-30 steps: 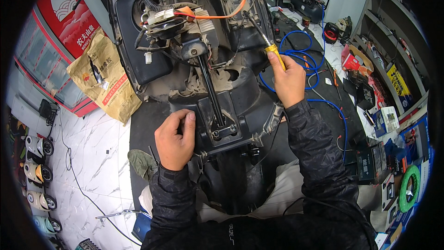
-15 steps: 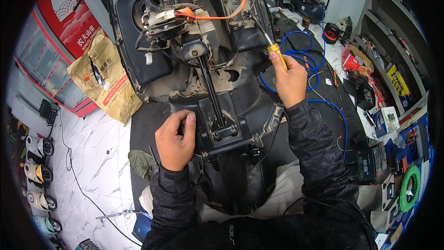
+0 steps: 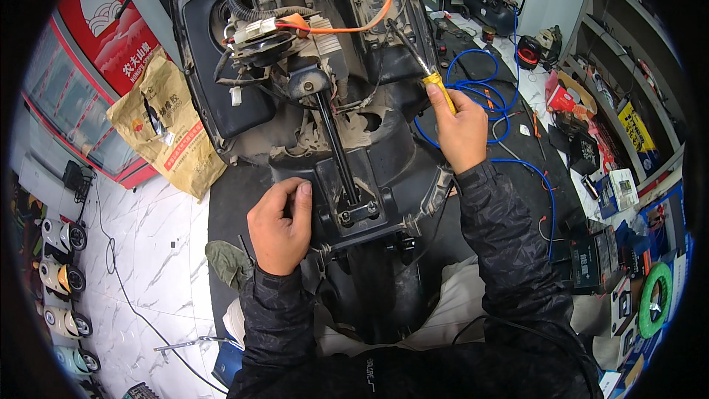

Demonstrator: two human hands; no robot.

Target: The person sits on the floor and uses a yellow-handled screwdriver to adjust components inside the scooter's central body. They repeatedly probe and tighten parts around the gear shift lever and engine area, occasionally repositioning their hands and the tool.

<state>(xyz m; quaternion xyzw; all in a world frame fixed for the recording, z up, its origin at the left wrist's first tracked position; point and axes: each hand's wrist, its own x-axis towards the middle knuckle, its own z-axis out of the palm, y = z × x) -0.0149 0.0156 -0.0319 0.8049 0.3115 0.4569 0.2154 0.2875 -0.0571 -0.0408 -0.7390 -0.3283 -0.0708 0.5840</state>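
Observation:
In front of me stands a dusty, partly stripped scooter or motorbike body (image 3: 402,122) with wires and frame parts exposed. My right hand (image 3: 464,134) is wrapped round the yellow handle of a screwdriver (image 3: 433,81). Its metal shaft slants up and left, the far end over the body's right side near an orange cable (image 3: 354,29). By the left edge of the black front panel (image 3: 353,227) is my left hand (image 3: 279,229), fingers curled and thumb pointing up. Anything inside those fingers is hidden. Between the hands a black metal tube (image 3: 336,144) runs down the middle.
A brown paper sack (image 3: 173,133) leans by a red glass-fronted cooler (image 3: 133,166) at left. Blue hose (image 3: 509,96) coils on the floor at right, near an air compressor (image 3: 491,11). Shelves (image 3: 628,66) and boxes line the right side. Toy-like scooters (image 3: 63,277) stand far left.
The screwdriver has shifted slightly left, and its shaft leans a little more to the left. My right hand has moved with it. The left hand has hardly moved.

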